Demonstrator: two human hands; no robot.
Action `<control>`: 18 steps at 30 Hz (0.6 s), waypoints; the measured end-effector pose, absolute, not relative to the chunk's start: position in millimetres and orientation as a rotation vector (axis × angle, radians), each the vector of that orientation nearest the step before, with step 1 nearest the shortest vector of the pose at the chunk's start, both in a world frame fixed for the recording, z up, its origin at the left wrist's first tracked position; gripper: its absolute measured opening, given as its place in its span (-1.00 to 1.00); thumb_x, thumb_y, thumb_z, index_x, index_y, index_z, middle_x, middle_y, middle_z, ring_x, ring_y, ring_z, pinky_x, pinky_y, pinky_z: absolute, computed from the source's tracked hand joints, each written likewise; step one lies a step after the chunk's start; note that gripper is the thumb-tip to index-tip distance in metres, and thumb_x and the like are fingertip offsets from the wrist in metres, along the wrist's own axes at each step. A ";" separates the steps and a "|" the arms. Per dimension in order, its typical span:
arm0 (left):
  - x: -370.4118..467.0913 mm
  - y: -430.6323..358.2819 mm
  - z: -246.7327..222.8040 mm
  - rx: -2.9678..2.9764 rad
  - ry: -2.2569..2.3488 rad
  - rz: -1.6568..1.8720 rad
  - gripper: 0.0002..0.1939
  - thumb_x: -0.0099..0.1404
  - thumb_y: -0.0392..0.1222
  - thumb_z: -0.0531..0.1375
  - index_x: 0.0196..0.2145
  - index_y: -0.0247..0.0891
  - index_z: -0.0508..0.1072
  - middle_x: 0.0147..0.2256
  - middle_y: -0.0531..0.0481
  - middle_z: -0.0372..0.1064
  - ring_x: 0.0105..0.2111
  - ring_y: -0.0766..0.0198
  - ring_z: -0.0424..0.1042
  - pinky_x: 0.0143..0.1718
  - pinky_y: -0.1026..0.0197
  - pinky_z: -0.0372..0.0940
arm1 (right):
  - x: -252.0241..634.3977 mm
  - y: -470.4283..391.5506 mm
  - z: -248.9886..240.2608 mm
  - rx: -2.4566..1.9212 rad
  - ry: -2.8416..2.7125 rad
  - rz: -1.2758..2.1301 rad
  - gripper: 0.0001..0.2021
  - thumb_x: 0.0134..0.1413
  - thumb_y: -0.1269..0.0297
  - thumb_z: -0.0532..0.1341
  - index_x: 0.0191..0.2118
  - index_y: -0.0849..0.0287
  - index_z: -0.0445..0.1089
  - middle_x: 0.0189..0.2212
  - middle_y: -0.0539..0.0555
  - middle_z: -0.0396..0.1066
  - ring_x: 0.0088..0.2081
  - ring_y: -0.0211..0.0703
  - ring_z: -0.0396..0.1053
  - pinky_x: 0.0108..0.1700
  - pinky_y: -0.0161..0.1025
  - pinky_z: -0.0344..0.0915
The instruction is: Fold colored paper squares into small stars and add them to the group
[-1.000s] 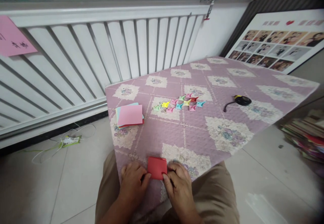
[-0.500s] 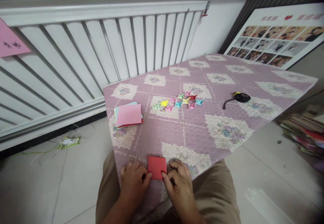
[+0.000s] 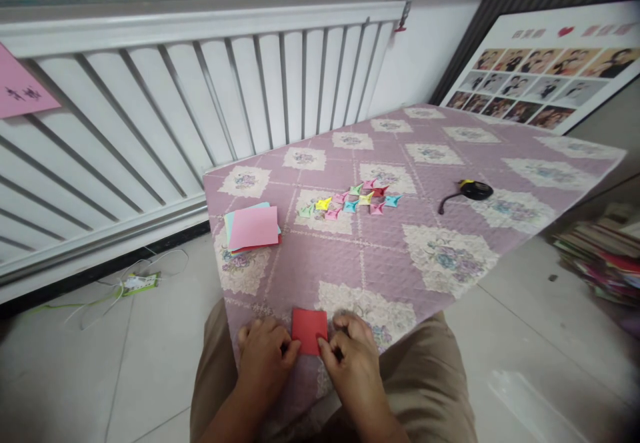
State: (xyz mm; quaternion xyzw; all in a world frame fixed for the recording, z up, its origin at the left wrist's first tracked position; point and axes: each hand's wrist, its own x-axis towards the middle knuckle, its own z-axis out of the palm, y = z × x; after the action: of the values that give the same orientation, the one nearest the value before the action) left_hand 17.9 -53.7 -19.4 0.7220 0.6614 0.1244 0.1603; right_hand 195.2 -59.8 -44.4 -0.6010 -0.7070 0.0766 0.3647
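Note:
A small red square of folded paper [image 3: 309, 330] lies at the near edge of the table. My left hand [image 3: 266, 356] is at its left side, fingers curled and the thumb tip at the lower left corner. On the other side, my right hand [image 3: 354, 353] has its thumb pressed on the lower right corner, with the other fingers bent beside the sheet. Both hands hold the paper by its near corners. Beyond them sits a group of small folded paper pieces [image 3: 351, 206] in several colours. A stack of coloured paper [image 3: 254, 227], pink on top, lies to the left.
A floral cloth covers the table [image 3: 320, 266]. A black tape measure [image 3: 475, 190] with a strap rests on the right. Behind stands a white radiator [image 3: 245, 89]; a photo board [image 3: 545, 69] leans at the far right. A power strip [image 3: 141, 283] lies on the floor.
Both hands and the red paper stay almost in place. The view has shifted very slightly.

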 end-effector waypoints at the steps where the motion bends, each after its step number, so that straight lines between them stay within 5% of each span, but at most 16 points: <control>1: 17.8 -53.5 -19.7 2.064 1.892 0.353 -0.81 0.20 -0.13 0.19 -0.55 -0.18 0.43 -0.42 0.02 0.38 -0.30 0.10 0.30 -0.16 -0.03 0.03 | 195.2 -59.7 -43.9 -1.543 -1.821 0.197 -0.74 0.04 0.35 0.21 -0.61 0.12 0.21 -0.27 0.12 0.32 -0.11 0.04 0.28 -0.07 0.05 0.22; 18: 18.6 -51.6 -17.3 2.092 1.881 0.335 -0.81 0.19 -0.13 0.19 -0.55 -0.18 0.42 -0.42 0.03 0.38 -0.29 0.10 0.30 -0.10 -0.06 0.02 | 192.6 -58.2 -41.6 -1.592 -1.852 0.156 -0.71 0.01 0.35 0.23 -0.65 0.12 0.18 -0.30 0.11 0.32 -0.17 0.02 0.27 -0.12 0.01 0.21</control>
State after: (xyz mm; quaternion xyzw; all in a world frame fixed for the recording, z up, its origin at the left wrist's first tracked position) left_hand 18.6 -51.6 -17.3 0.7297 0.6561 0.1170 0.1533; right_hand 192.6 -58.2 -41.6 -0.6117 -0.7116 0.0600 0.3402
